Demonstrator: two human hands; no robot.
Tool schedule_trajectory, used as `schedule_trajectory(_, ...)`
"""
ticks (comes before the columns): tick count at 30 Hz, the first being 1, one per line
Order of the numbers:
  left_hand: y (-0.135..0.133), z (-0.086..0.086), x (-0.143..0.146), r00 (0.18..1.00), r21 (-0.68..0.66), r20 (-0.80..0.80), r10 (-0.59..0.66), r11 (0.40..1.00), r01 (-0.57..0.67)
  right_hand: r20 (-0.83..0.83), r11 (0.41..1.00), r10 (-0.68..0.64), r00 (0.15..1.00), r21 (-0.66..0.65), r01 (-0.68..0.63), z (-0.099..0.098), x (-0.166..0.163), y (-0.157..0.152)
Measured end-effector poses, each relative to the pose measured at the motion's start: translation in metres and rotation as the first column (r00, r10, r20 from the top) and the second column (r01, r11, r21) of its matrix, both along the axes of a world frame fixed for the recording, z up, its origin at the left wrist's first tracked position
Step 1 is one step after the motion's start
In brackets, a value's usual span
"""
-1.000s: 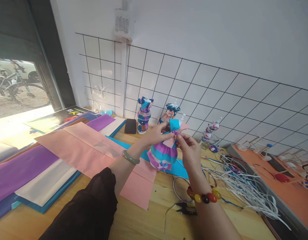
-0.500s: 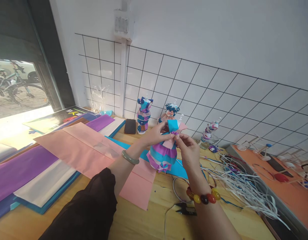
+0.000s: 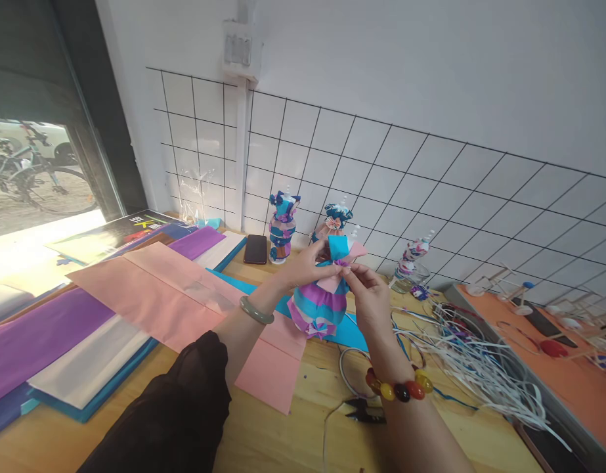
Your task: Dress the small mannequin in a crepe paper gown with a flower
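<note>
A small paper figure (image 3: 322, 299) in a layered turquoise, purple and pink skirt stands tilted in front of me. My left hand (image 3: 310, 264) is closed around its upper part from the left, thumb across the front. With thumb and forefinger pinched, my right hand (image 3: 369, 292) grips the pink and purple bow (image 3: 338, 266) at the figure's front. A turquoise piece and a pink piece of paper fan out above the bow. What lies inside the left palm is hidden. Pink paper sheets (image 3: 184, 289) are spread under and left of the figure.
Similar paper figures (image 3: 281, 230) stand along the wall grid, near a black phone (image 3: 256, 249). Black thread snips (image 3: 366, 411) lie in front of my right wrist. Loose white cords (image 3: 484, 368) and an orange tray (image 3: 519, 322) are on the right; purple paper (image 3: 46, 348) is stacked left.
Both hands keep their hold on the figure and the bow. The figure has shifted very slightly left; otherwise the scene looks the same.
</note>
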State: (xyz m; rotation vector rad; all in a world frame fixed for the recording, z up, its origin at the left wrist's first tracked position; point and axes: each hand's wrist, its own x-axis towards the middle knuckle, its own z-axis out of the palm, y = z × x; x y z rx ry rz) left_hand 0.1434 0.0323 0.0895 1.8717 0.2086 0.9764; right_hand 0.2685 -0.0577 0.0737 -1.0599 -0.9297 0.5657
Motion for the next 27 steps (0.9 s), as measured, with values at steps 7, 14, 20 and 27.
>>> schedule_trajectory(7, 0.0003, -0.0037, 0.0028, 0.999, 0.015, 0.022, 0.024, 1.0, -0.025, -0.019, 0.999, -0.012, 1.0, 0.03, 0.013, -0.0005, -0.0006, 0.0013)
schedule_trajectory(14, 0.0051, -0.0068, 0.0038, 0.997, 0.012, 0.04, 0.064, 0.998, -0.064, 0.033, 0.999, 0.03, 0.999, -0.014, -0.029, -0.0031, 0.0032, 0.0019)
schedule_trajectory(20, 0.0035, -0.0066, 0.0039, 0.995, 0.003, 0.024, 0.102, 0.995, -0.102, 0.04, 0.999, 0.032, 0.999, 0.029, -0.033, -0.0036, 0.0024, 0.0026)
schedule_trajectory(27, -0.001, -0.0049, 0.0055, 0.991, 0.0, 0.025, 0.135, 0.991, -0.135, 0.04, 0.999, 0.016, 0.999, 0.043, -0.018, -0.0023, 0.0, 0.0023)
